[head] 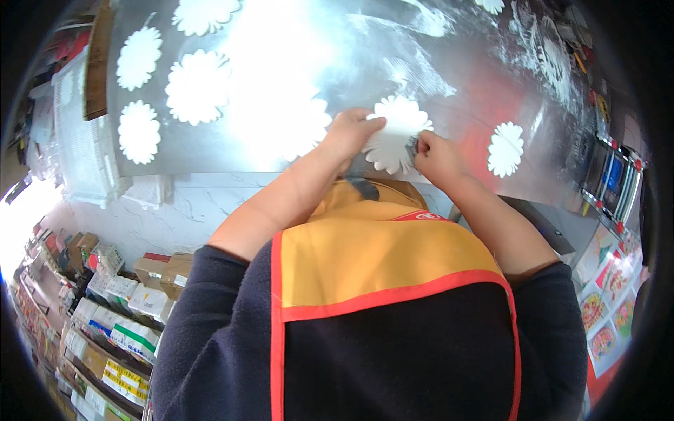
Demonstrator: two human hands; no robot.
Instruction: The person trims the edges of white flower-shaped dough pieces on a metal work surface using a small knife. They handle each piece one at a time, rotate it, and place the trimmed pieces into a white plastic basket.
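Note:
A white flower-shaped piece with a scalloped edge [396, 126] lies near the front edge of the metal table [447, 113]. At its left rim my left hand [354, 131] grips it, with the thumb on top. My right hand [436, 158] pinches a small grey object [412, 148] against the piece's right rim; its kind cannot be made out. Similar white scalloped pieces lie about: one to the right [505, 149], several to the left, such as a large one [198, 87] and a smaller one [139, 132]. Glare hides part of the tabletop.
White smears of powder or paste [547, 58] mark the table's far right. A wooden board [98, 63] stands at the left edge, beside translucent plastic trays [87, 137]. Shelves with cardboard boxes [176, 273] are at lower left. A metal rack [613, 184] stands at right, above printed pictures [605, 310].

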